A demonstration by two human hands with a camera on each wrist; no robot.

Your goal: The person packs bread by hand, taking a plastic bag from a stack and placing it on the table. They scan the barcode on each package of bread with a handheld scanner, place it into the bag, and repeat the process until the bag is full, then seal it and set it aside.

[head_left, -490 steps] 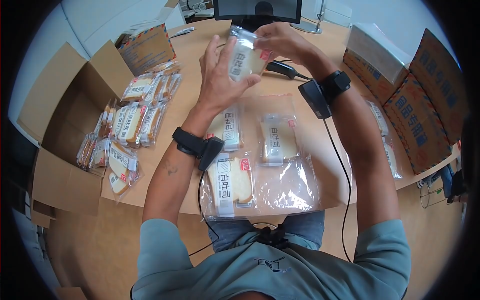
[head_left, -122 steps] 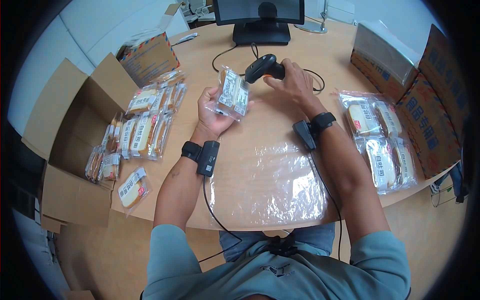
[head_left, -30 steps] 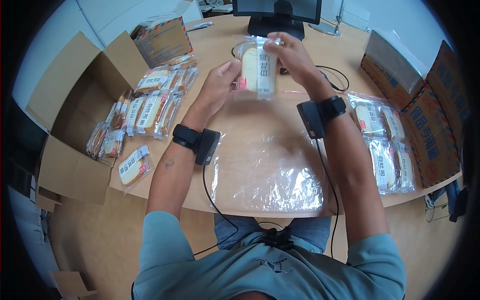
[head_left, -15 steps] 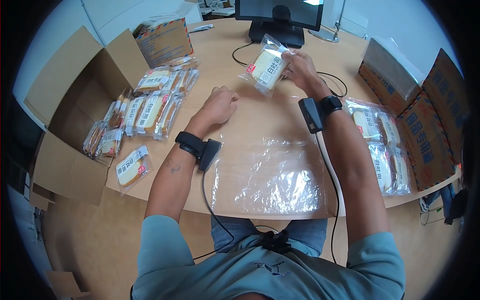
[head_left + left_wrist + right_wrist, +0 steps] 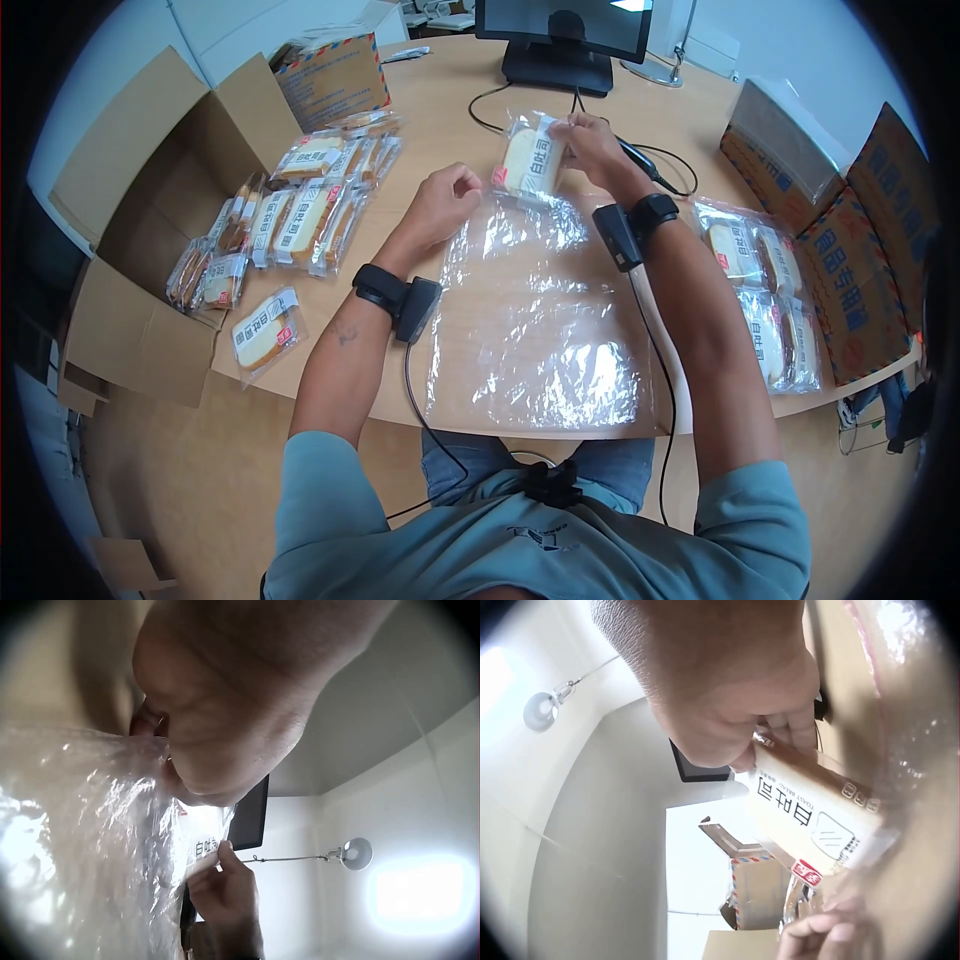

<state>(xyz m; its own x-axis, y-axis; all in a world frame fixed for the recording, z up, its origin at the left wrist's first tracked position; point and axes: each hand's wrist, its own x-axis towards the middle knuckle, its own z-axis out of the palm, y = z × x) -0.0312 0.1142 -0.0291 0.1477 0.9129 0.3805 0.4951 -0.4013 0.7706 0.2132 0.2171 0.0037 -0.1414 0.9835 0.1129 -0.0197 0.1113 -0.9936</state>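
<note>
Several toast packets are heaped at the left. By the curled fingers of the left hand, the upper edge of a clear plastic bag appears to be pinched; it is best held lifted, its layers parted. Near that edge, the held packet is gripped at its side by the right hand, thumb and fingers clamped on it. Light pressure is advised, lest soft bread be dented, and a flat angle, lest film be snagged. Farther right, bagged packets are laid.
</note>
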